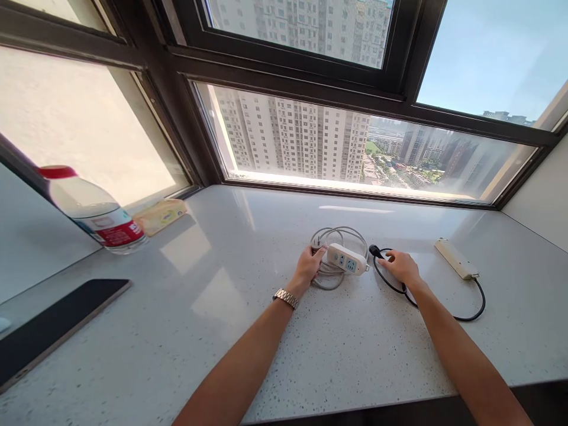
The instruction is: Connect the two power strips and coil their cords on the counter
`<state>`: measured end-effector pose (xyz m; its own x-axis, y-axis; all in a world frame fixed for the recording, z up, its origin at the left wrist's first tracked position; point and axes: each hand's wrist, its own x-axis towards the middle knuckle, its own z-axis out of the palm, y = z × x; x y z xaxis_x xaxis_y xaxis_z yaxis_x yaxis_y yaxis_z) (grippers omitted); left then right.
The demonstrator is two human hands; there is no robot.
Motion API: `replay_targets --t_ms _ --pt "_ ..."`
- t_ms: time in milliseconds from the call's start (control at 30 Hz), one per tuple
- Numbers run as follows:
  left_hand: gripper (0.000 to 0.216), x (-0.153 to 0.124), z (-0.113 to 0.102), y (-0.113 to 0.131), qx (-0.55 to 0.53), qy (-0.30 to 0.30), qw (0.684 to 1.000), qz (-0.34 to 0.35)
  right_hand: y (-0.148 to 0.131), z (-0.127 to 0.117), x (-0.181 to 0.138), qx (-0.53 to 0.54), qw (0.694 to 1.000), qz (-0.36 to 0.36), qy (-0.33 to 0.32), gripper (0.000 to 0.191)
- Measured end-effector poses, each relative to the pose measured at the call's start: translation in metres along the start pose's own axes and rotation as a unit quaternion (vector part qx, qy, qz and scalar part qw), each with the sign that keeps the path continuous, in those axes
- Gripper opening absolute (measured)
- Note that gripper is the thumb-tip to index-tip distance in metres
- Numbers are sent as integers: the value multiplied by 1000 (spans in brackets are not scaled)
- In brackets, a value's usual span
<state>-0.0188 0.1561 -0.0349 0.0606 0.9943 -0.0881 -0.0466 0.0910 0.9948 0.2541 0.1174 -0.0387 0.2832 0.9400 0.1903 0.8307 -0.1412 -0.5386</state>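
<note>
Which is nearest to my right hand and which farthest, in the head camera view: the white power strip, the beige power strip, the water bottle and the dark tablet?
From the right hand:
1. White power strip, just to its left, by the left hand.
2. Beige power strip, to its right on the counter.
3. Water bottle, far left, near the window.
4. Dark tablet, far left, at the near edge.

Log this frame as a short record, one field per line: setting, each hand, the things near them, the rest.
setting: pale speckled sill under a dark-framed window
left hand: on the coiled white cable beside the white power strip; wristwatch on the wrist
right hand: at the black plug of the black cable
black cable runs to: cream device
rest: plastic bottle, yellow packet, dark tablet
</note>
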Motion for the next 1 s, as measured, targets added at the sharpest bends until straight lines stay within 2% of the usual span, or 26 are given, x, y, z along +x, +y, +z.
replay_targets --t_ms 67,133,200,267,333,400,433,500,567,667,767,900,1000 --pt "40 3 -1 -4 -3 -8 1000 -2 -2 8 3 -15 1000 22 -6 24" --pt "46 5 -2 -7 -4 -16 1000 -4 2 9 3 58 997 36 20 30" --pt "54 4 -1 -8 -11 -23 1000 -3 8 1 1 177 978 46 95 40" --pt "60 0 2 -6 -29 -31 999 2 11 -13 -3 269 937 47 216 44" --pt "65 -6 7 -2 -53 -41 998 14 9 -27 -8 287 901 21 325 43" --pt "68 -11 12 1 -73 -53 995 30 3 -33 -14 232 903 -18 360 42" --pt "68 -14 14 3 -80 -60 994 37 0 -33 -16 191 919 -34 344 42" --pt "68 -16 16 3 -87 -71 993 45 -5 -26 -19 131 954 -44 267 43" --pt "64 -17 17 1 -88 -70 993 46 -7 -17 -18 129 972 -31 195 44" --pt "57 -15 18 -3 -71 -45 996 38 -5 -11 -17 165 967 -1 196 44" --pt "48 -13 20 -7 -32 -25 997 70 -6 -12 -19 158 967 -23 199 42" --pt "38 -12 22 -10 3 -11 993 116 -15 -7 -26 107 986 -76 107 38" --pt "36 -11 21 -11 19 1 994 104 -21 2 -28 198 979 -55 9 39"
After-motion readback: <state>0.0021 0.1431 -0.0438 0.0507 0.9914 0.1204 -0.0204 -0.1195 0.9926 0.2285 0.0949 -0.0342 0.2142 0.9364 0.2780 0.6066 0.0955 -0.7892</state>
